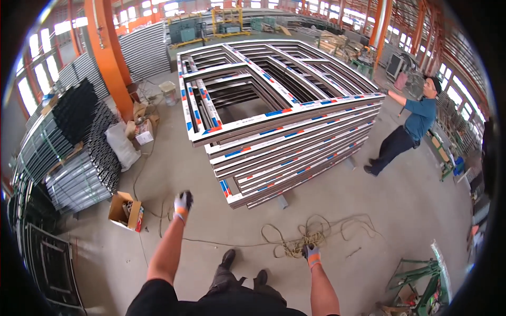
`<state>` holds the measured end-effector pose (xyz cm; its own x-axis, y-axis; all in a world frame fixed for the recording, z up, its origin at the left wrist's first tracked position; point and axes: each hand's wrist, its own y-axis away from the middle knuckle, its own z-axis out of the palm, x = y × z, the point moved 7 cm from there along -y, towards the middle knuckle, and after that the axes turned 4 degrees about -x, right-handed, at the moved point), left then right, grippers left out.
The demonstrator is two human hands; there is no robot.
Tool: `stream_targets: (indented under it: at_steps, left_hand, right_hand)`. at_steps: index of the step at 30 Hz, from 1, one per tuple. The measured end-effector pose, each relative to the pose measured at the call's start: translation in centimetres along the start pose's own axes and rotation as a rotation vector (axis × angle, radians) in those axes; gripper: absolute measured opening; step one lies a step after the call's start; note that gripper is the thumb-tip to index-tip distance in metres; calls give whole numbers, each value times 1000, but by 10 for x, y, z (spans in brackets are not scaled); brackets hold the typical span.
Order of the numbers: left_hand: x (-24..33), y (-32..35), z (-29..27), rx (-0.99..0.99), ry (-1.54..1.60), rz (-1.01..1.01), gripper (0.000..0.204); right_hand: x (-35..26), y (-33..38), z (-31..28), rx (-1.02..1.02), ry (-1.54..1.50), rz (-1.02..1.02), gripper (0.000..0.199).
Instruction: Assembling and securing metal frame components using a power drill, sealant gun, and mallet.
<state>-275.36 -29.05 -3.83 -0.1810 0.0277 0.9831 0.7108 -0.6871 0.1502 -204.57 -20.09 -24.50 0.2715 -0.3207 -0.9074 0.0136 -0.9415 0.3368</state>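
Observation:
My left hand (183, 204), in a grey and orange glove with dark fingertips, reaches forward over the floor, short of the near left corner of a tall stack of window frames (295, 134). The frames are brown, with white, blue and red protective film. Lower right, my right hand (312, 254), gloved alike, appears over a tangled rope (292, 247). Whether it touches the rope is unclear. The fingers of both hands are too small and dark to make out. A long strand of the rope runs left across the floor, past my feet.
At the stack's right side, a person (416, 118) in a teal shirt reaches toward its corner. An open cardboard box (126, 211) stands left of my left hand. Bundled metal profiles (79, 176) and an orange column (109, 58) are farther left. A green metal stand (421, 282) is lower right.

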Motion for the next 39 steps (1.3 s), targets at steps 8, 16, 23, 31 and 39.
stream_targets:
  at_steps: [8, 16, 23, 31, 39]
  left_hand:
    - [100, -227, 88, -236, 46, -366, 50]
    - [110, -212, 123, -487, 213, -429, 50]
    - [9, -134, 150, -772, -93, -159, 70]
    - [40, 154, 190, -1133, 381, -798, 48]
    - [-37, 74, 204, -1402, 82, -736, 35]
  right_hand:
    - [-89, 107, 155, -90, -244, 157, 23]
    - [-88, 172, 175, -13, -272, 308, 27]
    - [-485, 132, 243, -54, 302, -514, 35]
    - [-529, 65, 337, -334, 957, -260, 97]
    - [-458, 125, 255, -309, 785, 34, 82]
